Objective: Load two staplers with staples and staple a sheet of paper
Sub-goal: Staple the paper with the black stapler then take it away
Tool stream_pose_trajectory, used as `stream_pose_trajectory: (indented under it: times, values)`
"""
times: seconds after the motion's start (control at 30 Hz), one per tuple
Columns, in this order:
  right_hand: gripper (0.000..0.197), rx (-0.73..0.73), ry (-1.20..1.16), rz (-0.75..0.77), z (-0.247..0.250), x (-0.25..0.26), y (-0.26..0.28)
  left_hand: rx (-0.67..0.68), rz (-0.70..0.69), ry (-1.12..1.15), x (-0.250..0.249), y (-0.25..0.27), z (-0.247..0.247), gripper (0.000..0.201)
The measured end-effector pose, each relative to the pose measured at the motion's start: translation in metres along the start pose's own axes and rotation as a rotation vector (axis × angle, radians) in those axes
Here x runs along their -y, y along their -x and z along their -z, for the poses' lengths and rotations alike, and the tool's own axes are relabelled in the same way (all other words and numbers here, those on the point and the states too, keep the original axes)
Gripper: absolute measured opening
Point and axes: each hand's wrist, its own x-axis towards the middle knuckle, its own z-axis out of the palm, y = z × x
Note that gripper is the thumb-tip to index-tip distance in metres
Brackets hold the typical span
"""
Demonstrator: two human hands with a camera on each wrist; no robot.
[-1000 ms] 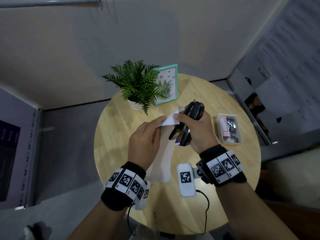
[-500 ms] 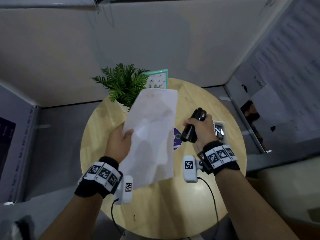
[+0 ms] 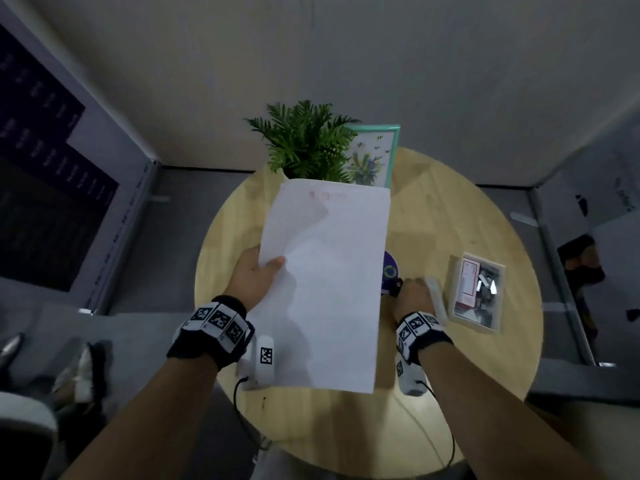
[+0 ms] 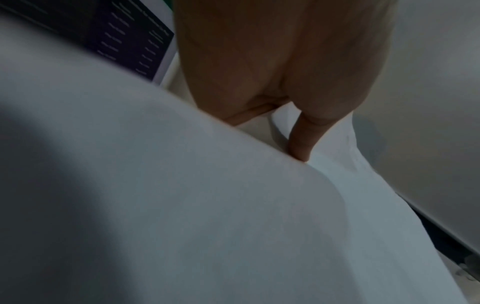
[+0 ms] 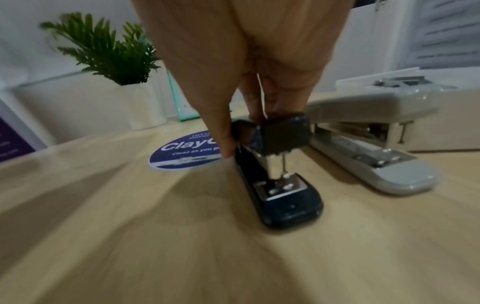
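Moved: your right hand (image 5: 259, 86) lowered the black stapler (image 5: 278, 174) to the table, still gripping it. Your left hand (image 3: 254, 278) pinches the paper (image 3: 325, 289); stapling looks done.

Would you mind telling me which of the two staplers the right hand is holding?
The small black stapler, gripped by the right hand; the larger grey stapler lies untouched beside it.

The white sheet of paper (image 3: 325, 289) is held up by its left edge. The black stapler (image 5: 275, 170), gripped at its top, stands on the table, the grey stapler (image 5: 369, 139) just right of it.
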Motion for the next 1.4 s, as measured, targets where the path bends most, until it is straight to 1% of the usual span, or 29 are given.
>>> stream_pose_trajectory:
  times: [0.03, 0.07, 0.1, 0.17, 0.2, 0.23, 0.27, 0.3, 0.33, 0.37, 0.4, 0.43, 0.47, 0.53, 0.6, 0.67, 0.73, 0.8, 0.93, 1.0, 1.07, 1.17, 1.23, 1.27, 1.33, 1.37, 1.4]
  values:
    - [0.027, -0.015, 0.028, 0.025, 0.0, -0.001, 0.0, -0.009, 0.008, 0.021, 0.003, 0.001, 0.0, 0.026]
    - [0.029, -0.018, -0.017, 0.028, 0.001, 0.0, 0.0, -0.016, 0.012, 0.04, 0.005, 0.002, 0.001, 0.024]
    - [0.032, -0.029, -0.119, 0.03, 0.003, 0.001, 0.0, -0.025, 0.011, 0.058, 0.006, 0.003, 0.001, 0.023]
    - [0.04, -0.106, -0.452, 0.028, 0.008, 0.005, 0.0, -0.05, -0.002, 0.093, 0.007, 0.006, 0.006, 0.016]
    - [0.046, -0.101, -0.614, 0.035, 0.011, 0.009, 0.002, -0.068, -0.008, 0.12, 0.007, 0.007, 0.011, 0.014]
    - [0.052, -0.048, -0.755, 0.049, 0.016, 0.014, 0.008, -0.095, -0.007, 0.159, 0.006, 0.007, 0.016, 0.015]
    - [0.057, 0.05, -0.935, 0.045, 0.021, 0.021, 0.015, -0.129, -0.005, 0.205, 0.006, 0.007, 0.022, 0.016]
    - [0.058, 0.192, -1.118, 0.04, 0.024, 0.028, 0.022, -0.176, -0.008, 0.237, 0.005, 0.007, 0.029, 0.015]
    - [0.055, 0.337, -1.245, 0.044, 0.027, 0.037, 0.031, -0.232, -0.017, 0.245, 0.003, 0.007, 0.038, 0.013]
    - [0.051, 0.459, -1.298, 0.074, 0.029, 0.047, 0.041, -0.289, -0.028, 0.244, 0.0, 0.006, 0.048, 0.016]
    - [0.049, 0.527, -1.295, 0.126, 0.027, 0.056, 0.048, -0.339, -0.036, 0.251, -0.003, 0.006, 0.059, 0.022]
    - [0.049, 0.559, -1.267, 0.189, 0.026, 0.068, 0.056, -0.378, -0.038, 0.27, -0.006, 0.004, 0.071, 0.025]
    - [0.046, 0.56, -1.237, 0.255, 0.024, 0.079, 0.063, -0.409, -0.045, 0.287, -0.009, 0.004, 0.083, 0.027]
    - [0.029, 0.519, -1.18, 0.337, 0.017, 0.108, 0.075, -0.458, -0.073, 0.287, -0.007, 0.003, 0.11, 0.023]
    - [0.013, 0.463, -1.141, 0.346, 0.008, 0.141, 0.087, -0.497, -0.116, 0.257, 0.001, 0.001, 0.14, 0.017]
    - [0.009, 0.447, -1.115, 0.326, -0.003, 0.18, 0.1, -0.527, -0.124, 0.225, 0.017, -0.002, 0.172, 0.02]
    - [0.01, 0.445, -1.077, 0.295, -0.018, 0.221, 0.114, -0.535, -0.086, 0.179, 0.042, -0.005, 0.205, 0.026]
    - [0.012, 0.459, -1.074, 0.24, -0.036, 0.265, 0.127, -0.505, 0.014, 0.102, 0.075, -0.011, 0.238, 0.031]
    - [0.03, 0.462, -1.085, 0.065, -0.098, 0.348, 0.144, -0.29, 0.254, -0.117, 0.151, -0.022, 0.298, 0.04]
    - [0.039, 0.491, -1.067, -0.043, -0.13, 0.381, 0.151, -0.224, 0.296, -0.173, 0.178, -0.028, 0.322, 0.042]
    - [0.043, 0.542, -1.032, -0.153, -0.165, 0.405, 0.156, -0.187, 0.271, -0.233, 0.2, -0.037, 0.34, 0.043]
    - [0.041, 0.589, -1.007, -0.304, -0.219, 0.42, 0.16, -0.083, 0.222, -0.365, 0.226, -0.058, 0.348, 0.048]
    - [0.037, 0.619, -0.994, -0.378, -0.25, 0.416, 0.16, 0.0, 0.22, -0.458, 0.243, -0.078, 0.341, 0.052]
    - [0.029, 0.625, -1.001, -0.426, -0.264, 0.412, 0.16, 0.044, 0.227, -0.489, 0.25, -0.088, 0.334, 0.051]
    - [0.006, 0.663, -0.976, -0.522, -0.289, 0.397, 0.16, 0.149, 0.227, -0.533, 0.268, -0.106, 0.313, 0.045]
    - [0.007, 0.67, -0.956, -0.556, -0.301, 0.388, 0.158, 0.197, 0.233, -0.545, 0.277, -0.114, 0.301, 0.042]
    - [0.015, 0.677, -0.933, -0.586, -0.315, 0.379, 0.155, 0.238, 0.251, -0.553, 0.286, -0.122, 0.289, 0.042]
